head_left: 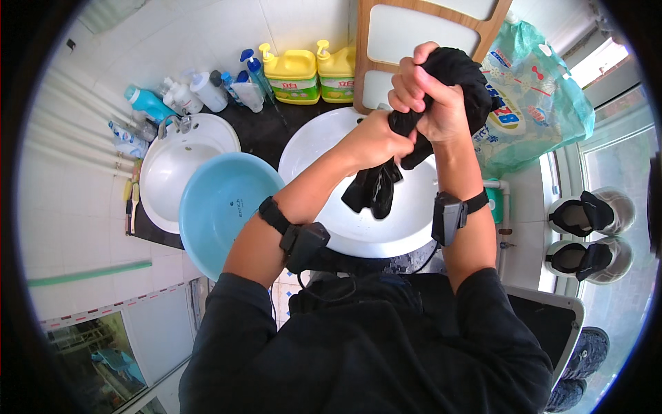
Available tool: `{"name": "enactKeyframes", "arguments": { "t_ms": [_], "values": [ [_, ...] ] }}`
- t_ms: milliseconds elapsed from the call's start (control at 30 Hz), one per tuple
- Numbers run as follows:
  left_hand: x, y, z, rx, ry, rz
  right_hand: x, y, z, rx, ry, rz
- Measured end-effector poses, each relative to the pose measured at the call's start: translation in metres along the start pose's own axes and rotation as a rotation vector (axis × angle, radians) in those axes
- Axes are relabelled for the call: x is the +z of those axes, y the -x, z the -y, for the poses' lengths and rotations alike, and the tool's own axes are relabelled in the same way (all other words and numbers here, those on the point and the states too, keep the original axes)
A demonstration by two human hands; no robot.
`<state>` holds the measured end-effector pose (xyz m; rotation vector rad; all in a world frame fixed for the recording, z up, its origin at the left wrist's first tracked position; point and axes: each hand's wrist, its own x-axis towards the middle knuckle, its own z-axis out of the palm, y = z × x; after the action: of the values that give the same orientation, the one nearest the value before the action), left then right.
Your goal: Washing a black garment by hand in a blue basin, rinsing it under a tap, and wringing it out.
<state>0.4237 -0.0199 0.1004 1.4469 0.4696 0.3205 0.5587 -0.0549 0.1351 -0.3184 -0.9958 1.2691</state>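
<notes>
A bunched black cloth garment [460, 72] is twisted between my two hands above the right-hand white sink [407, 238]. My left hand [378, 141] is closed around its lower part, and a loose end dangles into the bowl. Higher up and to the right, my right hand [433, 96] grips the thicker bundle with its fingers wrapped round it. The two hands almost touch. Shiny folds on the hanging end look wet. Exactly what kind of garment it is cannot be made out.
A light blue basin [231, 207] leans over the left white sink [179, 138]. Yellow pump jugs [291, 69] and several bottles [207, 90] line the back of the black counter. A wooden-framed panel [424, 27] and a green plastic bag [545, 90] stand behind; shoes [593, 214] sit at right.
</notes>
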Motion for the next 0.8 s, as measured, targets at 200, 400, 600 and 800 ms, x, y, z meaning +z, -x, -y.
{"name": "enactKeyframes", "arguments": {
  "t_ms": [200, 400, 600, 800],
  "values": [
    [0.015, -0.012, 0.015, 0.349, -0.720, -0.585, 0.015, -0.007, -0.022, -0.059, 0.502, -0.590],
    [0.014, -0.012, 0.022, 0.436, -1.000, -0.673, -0.006, -0.010, -0.043, -0.256, 1.297, -0.719],
    [0.000, -0.012, 0.014, 0.332, -0.614, -0.424, 0.027, -0.002, -0.005, 0.027, 1.237, -0.408],
    [0.004, 0.002, -0.014, 0.199, -0.012, 0.210, -0.003, 0.021, 0.024, 0.234, 0.469, 0.190]
  ]
}}
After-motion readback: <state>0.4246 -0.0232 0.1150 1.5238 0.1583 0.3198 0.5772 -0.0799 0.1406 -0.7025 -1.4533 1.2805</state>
